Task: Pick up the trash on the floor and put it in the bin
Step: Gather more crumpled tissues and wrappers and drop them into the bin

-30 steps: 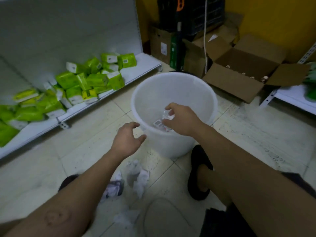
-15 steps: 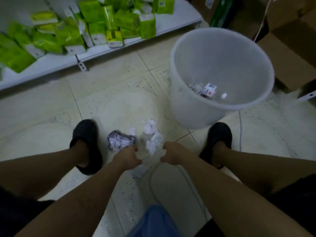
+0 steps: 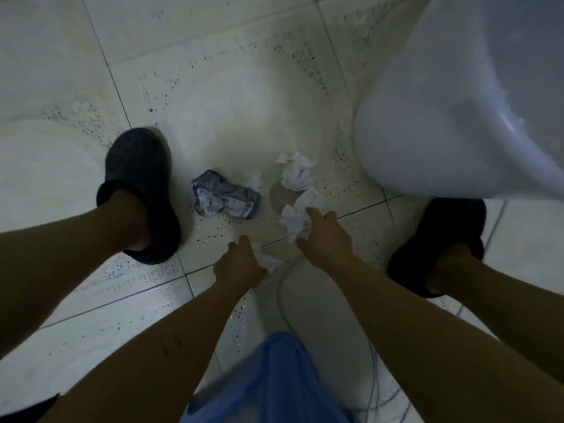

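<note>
Reaching down between your feet, your left hand (image 3: 241, 265) bends its fingers over a small white scrap (image 3: 269, 262); whether they pinch it I cannot tell. Your right hand (image 3: 326, 236) is nearer the crumpled tissue (image 3: 293, 219), which sits between its spread thumb and forefinger, long axis running away from you. Beyond lie a second tissue (image 3: 296, 174), the printed wrapper (image 3: 224, 198) to its left, and the bin (image 3: 427, 117) at far right.

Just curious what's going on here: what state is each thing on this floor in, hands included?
Right hand: open, touching a crumpled white tissue wad.
Left hand: over a small white paper scrap, grip unclear.
Farther crumpled white tissue wad: on floor, untouched.
Crumpled purple-and-white printed wrapper: on floor, untouched.
White plastic bin: upright.
</note>
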Tool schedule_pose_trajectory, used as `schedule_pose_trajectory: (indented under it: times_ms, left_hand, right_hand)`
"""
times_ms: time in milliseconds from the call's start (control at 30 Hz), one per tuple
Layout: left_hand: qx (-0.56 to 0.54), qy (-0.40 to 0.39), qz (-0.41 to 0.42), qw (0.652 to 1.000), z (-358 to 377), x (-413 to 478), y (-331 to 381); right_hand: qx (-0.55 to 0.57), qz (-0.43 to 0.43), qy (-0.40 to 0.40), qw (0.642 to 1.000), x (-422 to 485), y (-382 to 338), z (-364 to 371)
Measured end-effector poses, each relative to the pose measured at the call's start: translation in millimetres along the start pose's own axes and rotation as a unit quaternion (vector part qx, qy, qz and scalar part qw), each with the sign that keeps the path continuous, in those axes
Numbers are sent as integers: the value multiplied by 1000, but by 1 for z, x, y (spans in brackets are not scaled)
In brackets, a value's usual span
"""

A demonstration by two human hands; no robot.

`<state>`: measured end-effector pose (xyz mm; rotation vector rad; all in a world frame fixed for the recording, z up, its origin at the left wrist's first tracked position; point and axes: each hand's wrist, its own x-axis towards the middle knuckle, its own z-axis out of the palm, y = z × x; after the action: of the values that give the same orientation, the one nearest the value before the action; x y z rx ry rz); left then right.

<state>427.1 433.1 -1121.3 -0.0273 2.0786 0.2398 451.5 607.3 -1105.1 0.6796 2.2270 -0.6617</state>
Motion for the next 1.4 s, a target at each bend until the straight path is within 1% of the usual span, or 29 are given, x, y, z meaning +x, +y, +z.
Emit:
schedule_pose_trajectory:
  times_ms: [100, 167, 233, 300, 333, 433, 500, 633, 700, 767, 933, 1067, 1167, 1200, 1267, 1333, 1400]
  left_hand:
    - [18, 2, -18, 1000, 13, 12, -14]
    - [26, 12, -9, 1000, 18, 19, -13]
    - [33, 17, 6, 999, 18, 28, -6]
    - [46, 3, 16, 999, 16, 35, 2]
    - [49, -6, 15, 999, 13, 39, 4]
    - [33, -28, 11, 999, -3, 41, 6]
    - [13, -42, 21, 999, -15, 34, 5]
    - [-20, -20, 98, 995, -43, 12, 17]
    - [-39, -9, 148, 988, -59, -5, 33]
    - [-54, 11, 196, 979, -78, -26, 52]
    - [-59, 135, 285, 947, -135, -82, 101]
    - [-110, 228, 341, 905, -176, -137, 135]
    - [-108, 282, 364, 881, -193, -172, 160]
    - [-102, 293, 369, 876, -196, -182, 170]
    - [-95, 305, 375, 870, -198, -197, 190]
    - [-89, 314, 377, 867, -196, -206, 211]
    - [-64, 319, 379, 866, -192, -211, 233]
  right_hand:
    - [-22, -27, 15, 999, 23, -10, 16]
    - [-53, -37, 26, 998, 31, -13, 28]
    - [-75, -22, 40, 996, 35, -10, 38]
    - [-84, -7, 27, 996, 33, -3, 45]
    - [-76, -8, 14, 997, 31, 1, 46]
    - [16, -9, -27, 999, 21, 9, 40]
    - [58, -13, -36, 998, 12, 10, 33]
    - [148, 15, -31, 988, -13, 2, 0]
    - [178, 2, -27, 984, -29, -4, -26]
    - [190, -30, 0, 981, -48, -10, -58]
    - [168, -98, 106, 975, -101, -16, -145]
    - [164, -156, 186, 956, -152, -17, -211]
    - [137, -195, 263, 935, -184, -3, -255]
    - [129, -199, 288, 928, -193, 6, -270]
    - [131, -186, 313, 922, -206, 27, -294]
    - [153, -148, 329, 920, -209, 54, -307]
    - [198, -105, 335, 915, -204, 83, -309]
